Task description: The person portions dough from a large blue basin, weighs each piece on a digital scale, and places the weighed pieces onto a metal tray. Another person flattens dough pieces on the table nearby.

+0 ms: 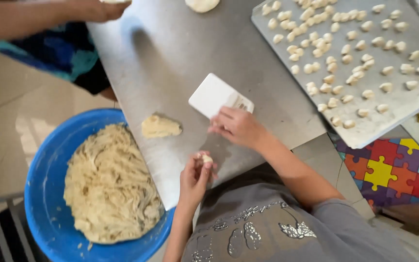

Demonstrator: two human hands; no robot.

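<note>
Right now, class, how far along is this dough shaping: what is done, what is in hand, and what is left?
Done: many small shaped pieces lie on the tray, which has bare room left. In hand: the left hand holds a small piece, and the right hand grips a white scraper. Left: a lump on the table and a blue bowl heaped with dough.

Counts, head view: 1 blue basin w/ 1 big dough mass. 1 steel table. 1 white scraper. 1 dough lump on table, 1 more at top edge. 1 small piece in fingers. 1 baking tray; shaped pieces approx 70+, too many for exact count. Hands: 2 near, 1 other person's.
</note>
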